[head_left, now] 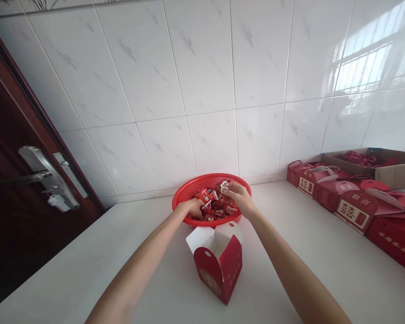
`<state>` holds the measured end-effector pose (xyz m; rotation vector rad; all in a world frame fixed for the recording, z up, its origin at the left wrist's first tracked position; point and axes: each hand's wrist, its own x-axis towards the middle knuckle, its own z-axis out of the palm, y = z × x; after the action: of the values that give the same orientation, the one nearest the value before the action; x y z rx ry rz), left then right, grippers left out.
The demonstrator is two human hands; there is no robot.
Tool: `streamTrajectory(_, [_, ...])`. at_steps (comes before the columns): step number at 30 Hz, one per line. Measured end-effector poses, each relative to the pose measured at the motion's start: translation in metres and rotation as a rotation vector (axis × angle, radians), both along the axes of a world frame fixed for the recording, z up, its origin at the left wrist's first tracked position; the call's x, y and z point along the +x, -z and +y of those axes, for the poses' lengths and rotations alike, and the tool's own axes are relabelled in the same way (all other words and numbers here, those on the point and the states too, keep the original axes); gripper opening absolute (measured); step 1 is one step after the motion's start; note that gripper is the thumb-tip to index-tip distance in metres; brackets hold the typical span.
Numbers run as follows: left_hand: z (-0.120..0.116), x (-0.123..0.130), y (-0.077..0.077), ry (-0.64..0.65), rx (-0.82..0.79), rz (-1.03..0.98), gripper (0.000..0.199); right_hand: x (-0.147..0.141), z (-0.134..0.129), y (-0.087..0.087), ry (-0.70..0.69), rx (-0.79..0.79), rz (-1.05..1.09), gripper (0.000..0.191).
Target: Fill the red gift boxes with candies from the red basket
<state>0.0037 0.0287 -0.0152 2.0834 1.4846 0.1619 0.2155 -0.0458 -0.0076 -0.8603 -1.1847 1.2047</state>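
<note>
A red plastic basket full of wrapped candies stands against the tiled wall. My right hand is over its right side, thumb and fingers pinched on a wrapped candy with a white-and-red wrapper. On the left side of the basket, my left hand reaches down among the candies. Its fingers are curled and their tips are partly hidden, so what they grip does not show. In front of the basket, between my forearms, a red gift box stands upright with its top flaps apart and a white inside.
Along the right of the white table runs a row of closed red gift boxes. Behind them a cardboard box holds red items. At the left is a dark door with a metal handle.
</note>
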Motion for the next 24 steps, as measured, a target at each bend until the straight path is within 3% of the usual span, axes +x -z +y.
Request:
streamTrajectory(4, [-0.006, 0.008, -0.007, -0.006, 0.095, -0.234, 0.011, 0.001, -0.002, -0.001, -0.003, 0.001, -0.014, 0.026])
streamTrajectory(9, [-0.016, 0.011, -0.014, -0.026, 0.113, -0.461, 0.026, 0.002, -0.001, 0.000, -0.003, 0.014, 0.012, 0.030])
streamTrajectory(19, [-0.010, 0.009, -0.014, -0.071, 0.136, -0.628, 0.027, 0.002, -0.003, -0.002, 0.012, -0.014, 0.036, 0.014])
streamTrajectory(24, [-0.008, 0.007, -0.009, -0.066, 0.126, -0.678, 0.056, 0.002, -0.001, 0.000, 0.006, -0.014, 0.041, 0.016])
